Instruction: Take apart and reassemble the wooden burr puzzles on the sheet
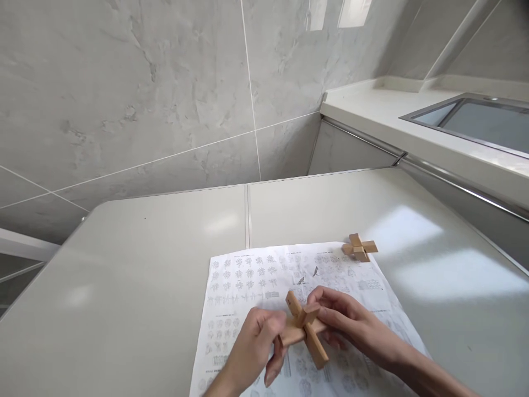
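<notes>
Between both hands is a wooden burr puzzle (316,346), its light-brown bars crossing at the middle and sticking out in several directions. My left hand (258,344) grips the end of its left bar with thumb and fingers. On the opposite side, my right hand (351,317) pinches the puzzle with thumb and index finger, the other fingers partly hidden beneath. The puzzle is held over a large printed sheet (243,303) with rows of small diagrams. A smaller wooden cross-shaped puzzle (359,248) rests at the sheet's upper right corner, apart from both hands.
The sheet lies on a pale glossy table (144,275) with a seam running across its back half. Behind stands a grey tiled wall (165,82). At the right a white counter (372,107) with a sink (479,121) rises above the table.
</notes>
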`<state>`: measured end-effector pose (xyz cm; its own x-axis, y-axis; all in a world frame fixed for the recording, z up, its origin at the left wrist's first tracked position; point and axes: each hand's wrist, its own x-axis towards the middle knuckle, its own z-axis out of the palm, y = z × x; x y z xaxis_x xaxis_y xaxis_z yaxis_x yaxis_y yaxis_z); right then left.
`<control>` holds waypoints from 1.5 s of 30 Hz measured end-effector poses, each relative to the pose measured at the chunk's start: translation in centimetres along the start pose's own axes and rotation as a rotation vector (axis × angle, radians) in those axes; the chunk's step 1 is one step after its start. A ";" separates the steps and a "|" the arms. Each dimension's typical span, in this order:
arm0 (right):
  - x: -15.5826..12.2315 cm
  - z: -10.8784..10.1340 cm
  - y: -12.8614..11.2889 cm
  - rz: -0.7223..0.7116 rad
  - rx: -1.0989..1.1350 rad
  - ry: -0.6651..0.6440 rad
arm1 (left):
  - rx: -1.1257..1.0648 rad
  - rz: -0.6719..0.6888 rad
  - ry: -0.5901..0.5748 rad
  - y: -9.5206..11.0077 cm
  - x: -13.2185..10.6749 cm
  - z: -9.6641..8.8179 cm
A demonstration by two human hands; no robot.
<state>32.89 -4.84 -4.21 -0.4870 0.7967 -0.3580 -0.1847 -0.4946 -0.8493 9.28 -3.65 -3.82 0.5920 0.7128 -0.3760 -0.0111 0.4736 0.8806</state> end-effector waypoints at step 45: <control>0.4 1.3 1.2 -0.147 -0.154 0.391 | 0.116 0.086 0.276 0.5 0.3 0.4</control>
<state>31.37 -5.55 -4.88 -0.1003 0.9407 -0.3241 -0.0843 -0.3326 -0.9393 9.76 -3.35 -3.42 0.3520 0.8686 -0.3488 0.0503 0.3545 0.9337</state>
